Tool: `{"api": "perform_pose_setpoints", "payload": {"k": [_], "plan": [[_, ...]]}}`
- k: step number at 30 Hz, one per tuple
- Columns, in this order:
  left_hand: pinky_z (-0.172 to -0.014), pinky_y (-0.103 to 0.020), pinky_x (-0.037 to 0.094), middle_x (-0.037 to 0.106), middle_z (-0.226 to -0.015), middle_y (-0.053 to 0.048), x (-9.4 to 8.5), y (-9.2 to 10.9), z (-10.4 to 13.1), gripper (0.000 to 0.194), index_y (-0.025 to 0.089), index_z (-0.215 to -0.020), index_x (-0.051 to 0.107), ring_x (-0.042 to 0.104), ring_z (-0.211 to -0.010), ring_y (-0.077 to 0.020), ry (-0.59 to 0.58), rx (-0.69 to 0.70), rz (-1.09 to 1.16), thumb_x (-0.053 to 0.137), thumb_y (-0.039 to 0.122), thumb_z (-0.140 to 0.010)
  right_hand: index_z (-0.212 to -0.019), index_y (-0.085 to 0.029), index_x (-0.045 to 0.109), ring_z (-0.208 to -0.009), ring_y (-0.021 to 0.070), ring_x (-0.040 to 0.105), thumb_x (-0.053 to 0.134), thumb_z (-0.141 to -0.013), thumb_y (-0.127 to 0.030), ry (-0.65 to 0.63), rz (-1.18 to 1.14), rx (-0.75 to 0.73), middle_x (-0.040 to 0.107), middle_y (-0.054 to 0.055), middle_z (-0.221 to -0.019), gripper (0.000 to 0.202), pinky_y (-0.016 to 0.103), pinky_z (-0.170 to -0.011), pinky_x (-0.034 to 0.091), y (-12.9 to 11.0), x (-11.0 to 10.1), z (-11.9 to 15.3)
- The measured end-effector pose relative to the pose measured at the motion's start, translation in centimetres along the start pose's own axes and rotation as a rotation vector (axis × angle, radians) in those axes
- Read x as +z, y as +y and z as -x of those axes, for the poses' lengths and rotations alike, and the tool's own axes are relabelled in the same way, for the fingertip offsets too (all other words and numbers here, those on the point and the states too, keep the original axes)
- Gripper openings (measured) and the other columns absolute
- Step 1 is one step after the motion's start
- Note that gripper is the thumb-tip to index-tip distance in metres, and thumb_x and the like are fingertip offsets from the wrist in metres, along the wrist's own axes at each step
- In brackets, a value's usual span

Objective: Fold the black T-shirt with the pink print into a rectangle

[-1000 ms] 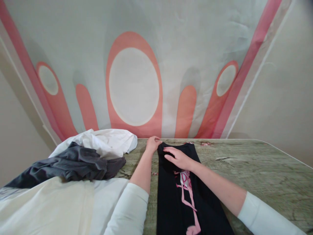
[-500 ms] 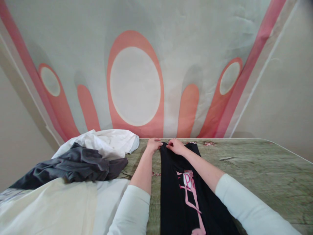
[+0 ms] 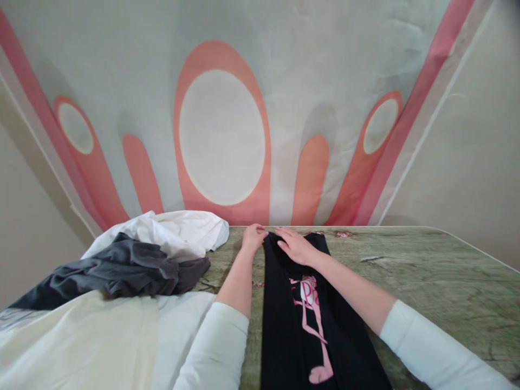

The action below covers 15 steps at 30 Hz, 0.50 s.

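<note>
A black shirt with a pink figure printed on it lies lengthwise on the wood-patterned table. My left hand is at its far left corner, fingers closed on the cloth edge; the fingertips are small and partly hidden. Across the far end of the shirt rests my right hand, palm down, with its fingers stretched out flat on the fabric near the neckline.
To the left is a heap of clothes: a white garment, a dark grey one and a cream one. The wood-patterned table extends right. Behind its far edge stands a wall with a pink-and-grey pattern.
My right hand has gone from pinching the shirt's far edge to lying flat with its fingers extended. My left hand stays at the corner. The view has shifted slightly.
</note>
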<state>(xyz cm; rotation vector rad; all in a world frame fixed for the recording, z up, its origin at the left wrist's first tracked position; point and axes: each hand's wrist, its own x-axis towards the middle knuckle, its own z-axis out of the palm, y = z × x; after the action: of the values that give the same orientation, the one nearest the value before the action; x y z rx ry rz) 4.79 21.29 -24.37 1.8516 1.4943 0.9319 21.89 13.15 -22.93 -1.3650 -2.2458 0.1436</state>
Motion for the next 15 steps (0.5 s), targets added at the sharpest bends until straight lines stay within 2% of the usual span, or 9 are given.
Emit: {"api": "perform_pose_setpoints", "payload": {"k": [3, 6, 8, 11, 13, 15], "plan": [[-0.061, -0.022, 0.049, 0.066, -0.076, -0.004, -0.2, 0.5, 0.2, 0.022, 0.013, -0.095, 0.06, 0.061, -0.06, -0.0115, 0.014, 0.038, -0.078, 0.06, 0.023, -0.075, -0.134, -0.015, 0.035, -0.13, 0.0229, 0.025, 0.031, -0.088, -0.051, -0.162, 0.052, -0.023, 0.031, 0.009, -0.141, 0.058, 0.04, -0.106, 0.017, -0.7, 0.4, 1.3], [-0.081, -0.028, 0.046, 0.064, -0.092, -0.008, -0.8, 1.5, 0.6, 0.023, 0.014, -0.099, 0.059, 0.06, -0.084, -0.0159, 0.048, 0.119, -0.173, 0.057, 0.02, -0.077, -0.135, -0.018, 0.032, -0.131, 0.0218, 0.022, 0.025, -0.087, -0.055, -0.186, 0.039, 0.011, 0.027, 0.007, -0.143, 0.061, 0.041, -0.107, 0.013, -1.0, 0.8, 1.7], [-0.092, -0.029, 0.039, 0.061, -0.105, -0.009, -1.2, 2.5, 0.9, 0.025, 0.014, -0.103, 0.058, 0.055, -0.099, -0.0172, 0.051, 0.182, -0.231, 0.05, 0.016, -0.08, -0.136, -0.018, 0.032, -0.131, 0.0199, 0.022, 0.023, -0.089, -0.052, -0.131, -0.007, 0.026, 0.027, 0.006, -0.143, 0.059, 0.04, -0.107, 0.015, -0.8, 0.7, 1.6], [-0.096, -0.028, 0.035, 0.059, -0.11, -0.01, -1.0, 3.9, 1.7, 0.03, 0.014, -0.105, 0.059, 0.052, -0.106, -0.0174, -0.017, 0.254, -0.305, 0.041, 0.009, -0.081, -0.135, -0.013, 0.033, -0.13, 0.0175, 0.025, 0.021, -0.091, -0.044, 0.024, -0.067, 0.081, 0.03, 0.009, -0.141, 0.055, 0.037, -0.107, 0.02, 0.3, -0.2, 1.5], [-0.096, -0.027, 0.035, 0.059, -0.111, -0.01, -0.4, 4.6, 2.5, 0.032, 0.014, -0.105, 0.06, 0.052, -0.107, -0.0178, -0.092, 0.292, -0.345, 0.041, 0.006, -0.08, -0.134, -0.011, 0.034, -0.129, 0.018, 0.028, 0.021, -0.091, -0.041, 0.089, -0.056, 0.129, 0.033, 0.011, -0.14, 0.054, 0.037, -0.106, 0.022, 1.4, -1.1, 1.9], [-0.098, -0.029, 0.032, 0.057, -0.116, -0.011, 0.6, 4.8, 3.6, 0.033, 0.014, -0.109, 0.058, 0.049, -0.111, -0.0188, -0.156, 0.324, -0.376, 0.042, 0.01, -0.081, -0.133, -0.011, 0.036, -0.129, 0.0192, 0.028, 0.022, -0.09, -0.04, 0.103, 0.0, 0.169, 0.033, 0.011, -0.139, 0.054, 0.038, -0.107, 0.021, 2.3, -1.9, 2.8]]}}
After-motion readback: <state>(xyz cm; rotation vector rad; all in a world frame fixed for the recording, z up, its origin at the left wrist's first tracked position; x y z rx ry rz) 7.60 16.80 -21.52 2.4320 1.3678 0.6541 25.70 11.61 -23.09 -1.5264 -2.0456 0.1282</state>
